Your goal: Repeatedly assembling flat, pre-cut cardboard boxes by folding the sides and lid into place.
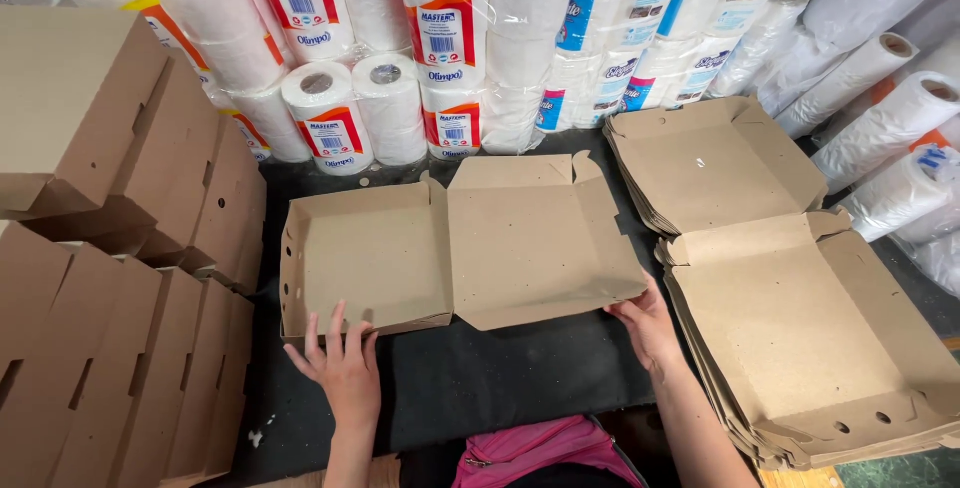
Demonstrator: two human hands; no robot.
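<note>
Brown cardboard box (pixel 450 248) lies open on the dark table (pixel 500 378), centre. Left half has walls up (small round holes in the side wall), right half is mostly flat. Left hand (pixel 340 368) is spread flat against the near wall, gripping nothing. Right hand (pixel 648 326) pinches the right flap's near corner. Flat blanks (pixel 800 328) stacked just right.
</note>
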